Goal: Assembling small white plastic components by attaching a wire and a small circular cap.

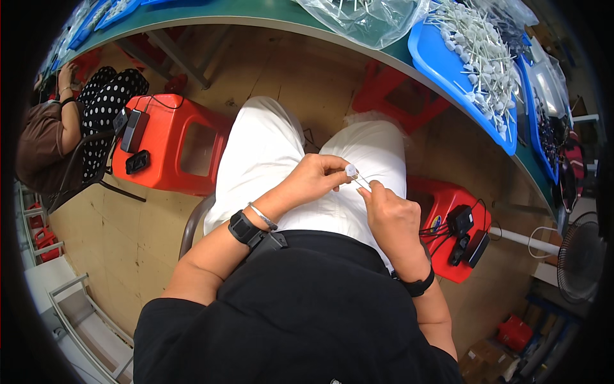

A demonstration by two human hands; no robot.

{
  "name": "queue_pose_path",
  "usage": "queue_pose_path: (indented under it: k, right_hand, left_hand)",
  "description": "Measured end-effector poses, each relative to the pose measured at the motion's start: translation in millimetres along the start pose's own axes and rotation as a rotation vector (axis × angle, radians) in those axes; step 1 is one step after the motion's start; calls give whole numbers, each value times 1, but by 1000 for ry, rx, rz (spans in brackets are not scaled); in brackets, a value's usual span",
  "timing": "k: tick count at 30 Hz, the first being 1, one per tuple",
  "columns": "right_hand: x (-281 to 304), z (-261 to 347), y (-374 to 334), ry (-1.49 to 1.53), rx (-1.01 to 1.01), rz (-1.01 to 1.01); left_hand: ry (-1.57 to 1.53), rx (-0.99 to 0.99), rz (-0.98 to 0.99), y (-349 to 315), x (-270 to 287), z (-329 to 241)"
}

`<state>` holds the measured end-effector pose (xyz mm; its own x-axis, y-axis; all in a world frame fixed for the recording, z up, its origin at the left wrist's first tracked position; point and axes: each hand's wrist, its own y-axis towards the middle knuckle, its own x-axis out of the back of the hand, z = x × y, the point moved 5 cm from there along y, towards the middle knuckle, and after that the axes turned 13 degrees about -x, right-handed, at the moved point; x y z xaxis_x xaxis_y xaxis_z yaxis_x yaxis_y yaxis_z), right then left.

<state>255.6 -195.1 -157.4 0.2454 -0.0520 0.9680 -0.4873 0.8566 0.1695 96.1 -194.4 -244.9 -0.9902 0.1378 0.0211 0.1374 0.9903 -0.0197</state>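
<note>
Above my white-trousered lap, my left hand [309, 180] pinches a small piece with a white rounded head [351, 170] between thumb and fingertips. Two thin pale stems [362, 181] run from beside that head toward my right hand [394, 221]. My right fingers are closed on the far end of those stems. Whether the stems belong to one piece or two is too small to tell. Similar white-headed, thin-stemmed pieces [476, 54] lie heaped in a blue tray [430, 63] on the table at the upper right.
A green table [256, 9] curves across the top, with a clear plastic bag [377, 25] on it. Red stools stand left [163, 150] and right [441, 192], carrying black devices and cables. A fan [582, 256] is at far right. Another person [48, 147] sits at far left.
</note>
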Motion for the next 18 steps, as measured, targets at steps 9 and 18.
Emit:
queue_pose_path:
  k: [9,18]
  right_hand:
    - [-3,-3,0,110,-7,-4]
    - [-7,-3,1,133,2,-6]
  left_hand:
    - [-203,63,8,-1,-1,-5]
    - [-214,78,23,-1,-2,-4]
